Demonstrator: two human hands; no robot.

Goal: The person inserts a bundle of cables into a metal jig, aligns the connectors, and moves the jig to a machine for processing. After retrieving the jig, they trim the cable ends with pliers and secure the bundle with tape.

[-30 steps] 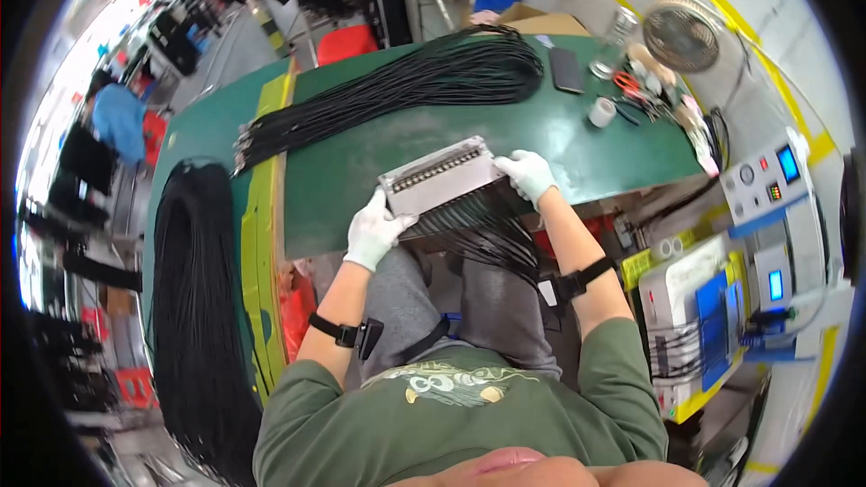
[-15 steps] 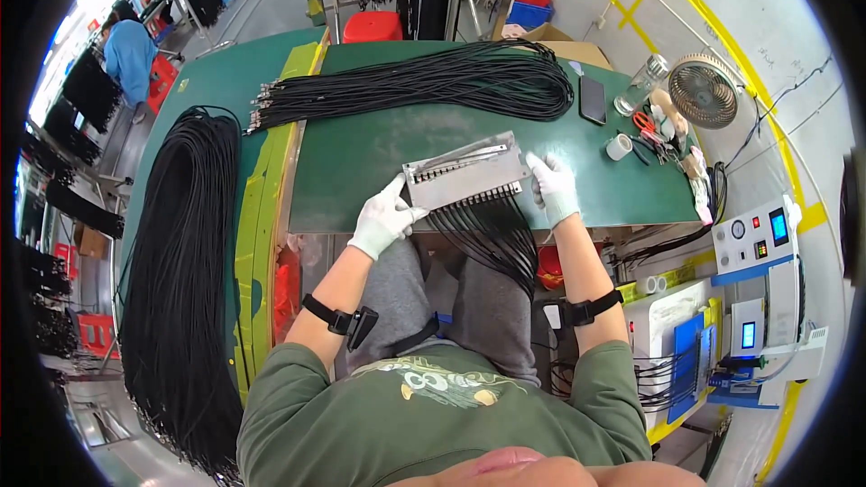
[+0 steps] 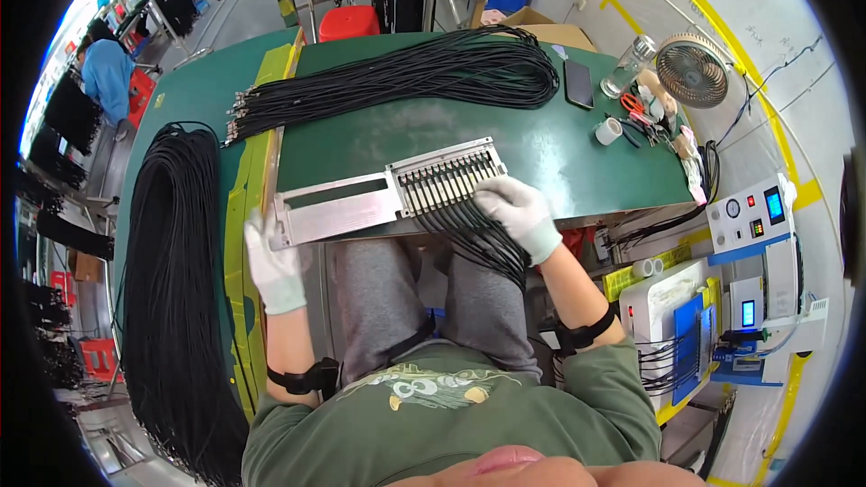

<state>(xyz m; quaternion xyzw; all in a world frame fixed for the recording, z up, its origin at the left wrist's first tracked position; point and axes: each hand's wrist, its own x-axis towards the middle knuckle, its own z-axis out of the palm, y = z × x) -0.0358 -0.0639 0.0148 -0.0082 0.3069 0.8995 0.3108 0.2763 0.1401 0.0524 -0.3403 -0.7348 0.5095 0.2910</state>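
A metal fixture (image 3: 492, 155) lies on the near edge of the green table, with a row of cable ends side by side in its slots. Its flat metal cover plate (image 3: 343, 219), with a long cutout, lies folded out to the left. My left hand (image 3: 275, 271), in a white glove, is closed at the plate's left end. My gloved right hand (image 3: 521, 215) has its fingers curled over the rightmost cables at the fixture; the fingertips are partly hidden. The black cables (image 3: 474, 239) hang from the fixture over the table edge toward my lap.
Bundles of black cable lie at the back (image 3: 397, 77) and left (image 3: 176, 289). A phone (image 3: 578, 84), glass bottle (image 3: 629, 68), small fan (image 3: 693, 70), tape roll (image 3: 608, 131) and pliers (image 3: 642, 133) stand at the right. A machine (image 3: 749, 221) with cables is beyond. A person (image 3: 108, 81) sits far left.
The cover plate has swung open to the left, uncovering the row of cable ends. My left hand moved left with it; my right hand moved left onto the cables.
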